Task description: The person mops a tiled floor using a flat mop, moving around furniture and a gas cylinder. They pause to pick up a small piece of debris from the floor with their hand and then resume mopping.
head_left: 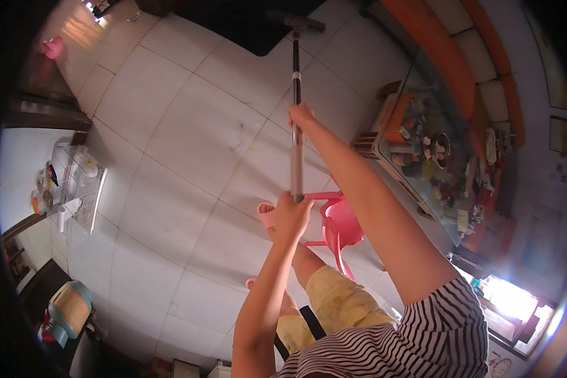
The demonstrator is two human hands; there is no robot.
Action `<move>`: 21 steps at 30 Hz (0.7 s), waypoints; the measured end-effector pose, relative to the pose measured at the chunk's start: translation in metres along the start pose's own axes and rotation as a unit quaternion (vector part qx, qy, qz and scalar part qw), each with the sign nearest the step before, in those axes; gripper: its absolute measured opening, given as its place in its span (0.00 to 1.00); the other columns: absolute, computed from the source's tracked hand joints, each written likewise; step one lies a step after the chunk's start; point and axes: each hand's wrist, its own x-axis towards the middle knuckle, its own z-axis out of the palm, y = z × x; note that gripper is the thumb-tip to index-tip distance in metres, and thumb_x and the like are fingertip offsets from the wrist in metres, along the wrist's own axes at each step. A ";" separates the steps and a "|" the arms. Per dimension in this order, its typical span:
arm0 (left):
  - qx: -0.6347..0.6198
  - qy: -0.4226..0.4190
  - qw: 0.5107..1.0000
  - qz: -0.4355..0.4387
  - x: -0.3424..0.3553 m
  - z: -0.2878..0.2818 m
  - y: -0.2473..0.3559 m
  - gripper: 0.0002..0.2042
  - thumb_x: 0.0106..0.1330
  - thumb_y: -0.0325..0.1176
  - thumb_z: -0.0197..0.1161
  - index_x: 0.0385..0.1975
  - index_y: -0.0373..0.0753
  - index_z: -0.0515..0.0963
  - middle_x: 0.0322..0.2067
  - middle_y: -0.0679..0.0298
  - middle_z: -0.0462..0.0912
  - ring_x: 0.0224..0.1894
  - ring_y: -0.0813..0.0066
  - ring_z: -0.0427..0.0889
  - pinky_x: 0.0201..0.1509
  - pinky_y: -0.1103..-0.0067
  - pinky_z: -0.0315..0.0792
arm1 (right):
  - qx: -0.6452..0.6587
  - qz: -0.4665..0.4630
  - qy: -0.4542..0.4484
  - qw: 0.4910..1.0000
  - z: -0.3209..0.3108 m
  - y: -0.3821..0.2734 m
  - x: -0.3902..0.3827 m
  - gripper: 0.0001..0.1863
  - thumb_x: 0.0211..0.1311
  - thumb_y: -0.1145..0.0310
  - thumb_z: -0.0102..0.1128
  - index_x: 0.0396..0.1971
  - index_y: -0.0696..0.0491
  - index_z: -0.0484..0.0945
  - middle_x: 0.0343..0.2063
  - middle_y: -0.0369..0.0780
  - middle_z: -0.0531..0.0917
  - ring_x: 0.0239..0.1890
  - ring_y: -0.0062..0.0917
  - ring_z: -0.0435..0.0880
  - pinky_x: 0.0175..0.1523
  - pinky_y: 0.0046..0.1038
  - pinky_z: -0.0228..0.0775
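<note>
Both my hands are closed around the pole of a long-handled mop [297, 170]. My left hand [292, 215] grips near the pole's end, at the thick pale grip. Farther along, my right hand [302, 117] wraps the metal part of the pole. The pole runs straight away from me to a wide, flat, dark mop head [299, 24] at the top of the view. That head rests by the edge of a black mat [252, 31], and its underside is hidden.
A pink plastic stool [342, 220] stands close by my right forearm. At the right are a glass-topped table [416, 157] crowded with small items and an orange-framed sofa [472, 57]. A white wire rack [85, 189] and a large water bottle [71, 305] stand left. Pale tiles [170, 164] cover the floor.
</note>
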 end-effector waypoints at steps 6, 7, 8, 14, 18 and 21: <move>-0.187 -0.083 0.973 -0.106 -0.049 0.012 -0.019 0.04 0.52 0.23 0.53 0.23 0.35 0.65 0.13 0.68 0.64 0.09 0.80 0.64 0.10 0.82 0.58 | -0.181 0.009 0.035 0.983 -0.011 0.035 -0.029 0.12 0.48 0.64 0.53 0.20 0.59 0.73 0.19 0.47 0.79 0.23 0.33 0.81 0.28 0.32 0.72; -0.207 -0.093 0.968 -0.105 -0.061 0.010 -0.033 0.05 0.52 0.23 0.54 0.24 0.35 0.64 0.14 0.67 0.65 0.09 0.80 0.64 0.10 0.82 0.58 | -0.187 0.008 0.041 0.982 -0.008 0.050 -0.042 0.12 0.48 0.63 0.53 0.20 0.59 0.74 0.20 0.48 0.79 0.27 0.34 0.81 0.32 0.32 0.73; -0.227 -0.101 0.963 -0.104 -0.075 0.005 -0.053 0.06 0.52 0.24 0.54 0.25 0.35 0.64 0.14 0.67 0.65 0.09 0.80 0.64 0.10 0.82 0.58 | -0.236 -0.023 -0.014 0.971 -0.004 0.061 -0.063 0.13 0.49 0.63 0.52 0.23 0.60 0.73 0.23 0.49 0.79 0.30 0.37 0.81 0.35 0.34 0.73; -0.030 -0.017 0.990 -0.140 -0.191 -0.041 -0.179 0.11 0.51 0.31 0.59 0.30 0.33 0.67 0.13 0.61 0.71 0.12 0.76 0.70 0.14 0.78 0.62 | -0.210 0.011 0.042 0.977 0.050 0.176 -0.208 0.20 0.51 0.62 0.50 0.38 0.62 0.66 0.33 0.58 0.76 0.38 0.51 0.76 0.40 0.45 0.69; 0.072 0.016 0.974 -0.216 -0.301 -0.097 -0.273 0.12 0.45 0.34 0.61 0.27 0.33 0.72 0.16 0.60 0.74 0.15 0.72 0.73 0.20 0.74 0.67 | -0.126 0.071 -0.035 0.989 0.086 0.237 -0.354 0.21 0.49 0.67 0.49 0.41 0.62 0.58 0.27 0.55 0.75 0.30 0.52 0.74 0.32 0.47 0.67; 0.164 0.042 0.951 -0.258 -0.370 -0.128 -0.325 0.13 0.42 0.35 0.62 0.24 0.32 0.73 0.15 0.54 0.76 0.19 0.61 0.77 0.24 0.70 0.70 | -0.109 0.139 -0.119 0.977 0.093 0.270 -0.435 0.19 0.50 0.65 0.52 0.36 0.60 0.59 0.22 0.48 0.76 0.19 0.38 0.78 0.24 0.39 0.70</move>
